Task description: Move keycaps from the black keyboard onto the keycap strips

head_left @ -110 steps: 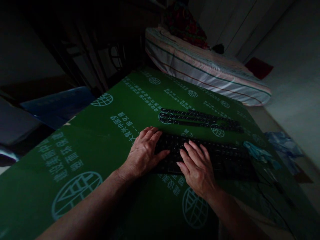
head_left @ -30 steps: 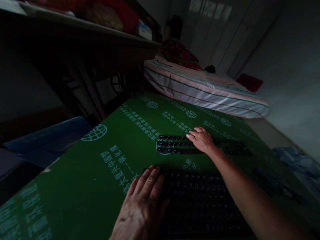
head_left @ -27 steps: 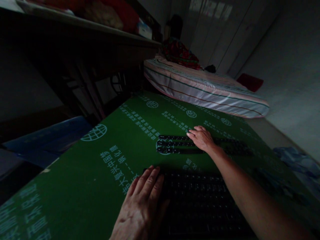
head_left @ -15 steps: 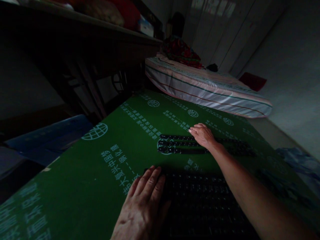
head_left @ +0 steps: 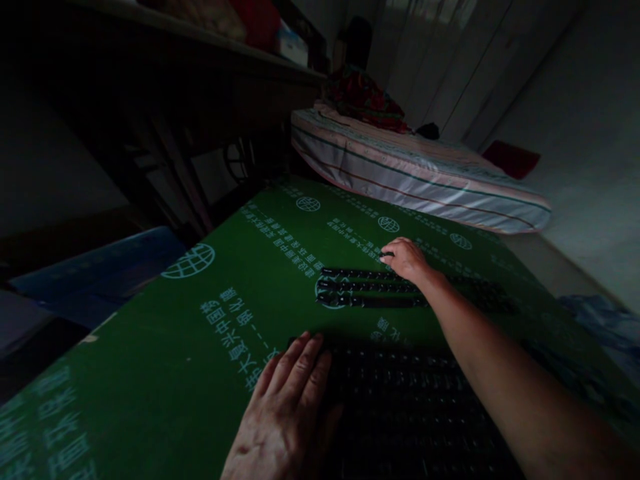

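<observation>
A black keyboard (head_left: 400,400) lies on the green board (head_left: 200,373) close to me, its lower part lost in shadow. Along its left edge my left hand (head_left: 287,407) rests with fingers stretched forward and lying flat; the thumb is partly hidden in the dark. Beyond the keyboard, several rows of black keycaps (head_left: 370,287) are lined up on the board. My right hand (head_left: 407,259) is just past these rows and pinches a small black keycap (head_left: 387,254). My right forearm passes over the right part of the keyboard and the rows.
At the far edge of the board stands a bed with a striped sheet (head_left: 420,173). A dark table (head_left: 200,33) rises on the left, with a blue object (head_left: 120,267) below it. Dim dark items (head_left: 575,373) lie at the board's right side, beside a pale wall (head_left: 595,133).
My right hand has lifted slightly and turned, so the black keycap between its fingers shows more. The left hand has stayed in place on the keyboard's edge.
</observation>
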The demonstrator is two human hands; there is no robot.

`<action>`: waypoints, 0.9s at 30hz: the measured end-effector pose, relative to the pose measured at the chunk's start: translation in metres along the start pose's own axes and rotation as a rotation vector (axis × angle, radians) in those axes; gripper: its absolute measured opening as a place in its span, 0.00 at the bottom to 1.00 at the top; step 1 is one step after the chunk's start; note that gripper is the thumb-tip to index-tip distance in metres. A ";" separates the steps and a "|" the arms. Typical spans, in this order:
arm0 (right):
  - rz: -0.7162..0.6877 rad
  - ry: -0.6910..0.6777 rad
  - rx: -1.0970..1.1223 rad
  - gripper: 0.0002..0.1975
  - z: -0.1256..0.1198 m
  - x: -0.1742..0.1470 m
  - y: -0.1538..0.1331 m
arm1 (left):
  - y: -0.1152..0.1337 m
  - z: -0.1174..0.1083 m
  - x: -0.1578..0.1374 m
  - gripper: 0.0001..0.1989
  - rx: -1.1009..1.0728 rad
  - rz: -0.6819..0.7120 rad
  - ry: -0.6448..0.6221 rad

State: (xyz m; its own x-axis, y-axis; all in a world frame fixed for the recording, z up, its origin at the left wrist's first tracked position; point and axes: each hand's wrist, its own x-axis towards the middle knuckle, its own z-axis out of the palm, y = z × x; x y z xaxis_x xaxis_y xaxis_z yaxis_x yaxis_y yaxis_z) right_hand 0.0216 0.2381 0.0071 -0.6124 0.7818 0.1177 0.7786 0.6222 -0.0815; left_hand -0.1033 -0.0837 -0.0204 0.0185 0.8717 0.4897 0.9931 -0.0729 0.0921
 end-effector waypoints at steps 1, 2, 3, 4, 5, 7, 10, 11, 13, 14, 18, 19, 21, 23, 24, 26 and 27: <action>0.000 -0.003 0.000 0.09 0.001 0.001 0.000 | 0.001 -0.001 0.001 0.24 -0.007 -0.013 -0.007; 0.000 -0.004 0.001 0.08 0.002 0.001 0.000 | 0.002 -0.002 0.001 0.24 -0.014 -0.034 -0.014; 0.000 -0.003 0.003 0.08 0.003 0.002 0.000 | 0.002 -0.002 0.001 0.23 -0.020 -0.056 -0.019; 0.000 -0.001 0.006 0.07 0.003 0.003 0.000 | 0.002 -0.002 0.001 0.23 -0.025 -0.062 -0.013; -0.003 0.003 0.010 0.07 0.004 0.004 0.000 | 0.002 -0.001 0.000 0.23 -0.029 -0.055 -0.006; -0.012 0.013 0.024 0.07 0.004 0.006 0.000 | 0.001 0.001 -0.001 0.24 -0.039 -0.032 0.001; -0.037 0.033 0.053 0.07 -0.002 0.002 -0.001 | 0.001 0.002 -0.001 0.24 -0.065 -0.031 0.009; -0.047 0.036 0.060 0.07 -0.006 -0.002 -0.002 | 0.001 0.002 0.000 0.24 -0.073 -0.035 0.004; -0.083 0.048 0.090 0.08 -0.016 -0.017 -0.006 | 0.003 -0.002 0.003 0.23 -0.082 -0.029 -0.003; -0.109 0.056 0.113 0.08 -0.022 -0.029 -0.008 | 0.004 -0.004 0.005 0.23 -0.087 -0.017 -0.023; -0.279 0.125 0.332 0.07 -0.041 -0.099 -0.024 | 0.007 -0.012 0.011 0.21 -0.103 -0.030 -0.058; -0.305 0.127 0.368 0.07 -0.044 -0.119 -0.029 | 0.008 -0.013 0.011 0.21 -0.108 -0.037 -0.071; -0.332 0.112 0.429 0.07 -0.047 -0.156 -0.040 | 0.009 -0.015 0.012 0.21 -0.118 -0.054 -0.097; -0.334 0.111 0.459 0.08 -0.045 -0.185 -0.051 | 0.010 -0.016 0.012 0.21 -0.128 -0.071 -0.123; -0.327 0.122 0.461 0.08 -0.044 -0.195 -0.056 | 0.010 -0.017 0.013 0.21 -0.135 -0.078 -0.130; -0.323 0.144 0.440 0.08 -0.040 -0.209 -0.064 | 0.011 -0.018 0.014 0.21 -0.154 -0.086 -0.134; -0.325 0.154 0.422 0.08 -0.038 -0.213 -0.066 | 0.012 -0.019 0.014 0.21 -0.162 -0.088 -0.136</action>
State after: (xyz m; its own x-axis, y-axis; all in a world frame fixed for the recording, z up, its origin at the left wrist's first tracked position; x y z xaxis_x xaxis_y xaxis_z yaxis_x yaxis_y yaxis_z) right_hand 0.1057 0.0283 0.0249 -0.7606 0.5511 0.3433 0.4111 0.8180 -0.4022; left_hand -0.0937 -0.0809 0.0039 -0.0412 0.9346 0.3534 0.9600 -0.0610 0.2732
